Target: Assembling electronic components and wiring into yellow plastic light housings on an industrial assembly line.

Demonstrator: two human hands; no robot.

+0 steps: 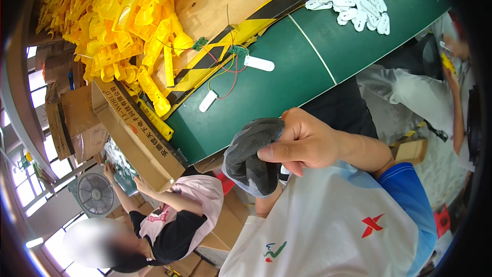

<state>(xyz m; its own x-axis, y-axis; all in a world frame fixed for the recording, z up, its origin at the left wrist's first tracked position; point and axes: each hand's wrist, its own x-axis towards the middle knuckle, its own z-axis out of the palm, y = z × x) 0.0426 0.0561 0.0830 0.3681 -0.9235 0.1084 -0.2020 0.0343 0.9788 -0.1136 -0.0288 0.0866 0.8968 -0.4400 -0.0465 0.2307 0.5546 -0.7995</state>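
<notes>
Green table, with yellow plastic parts heaped at upper left.
Head view: by the table's near edge, the right hand is pinched onto the dark glove covering the left hand, whose own grip I cannot tell. Adjusting it well probably means pinching fabric only and tugging evenly.

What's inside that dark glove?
The left hand, judging by the bare wrist emerging below the dark glove. The rest of it is covered and can't be seen. The bare right hand pinches the glove from outside.
</notes>
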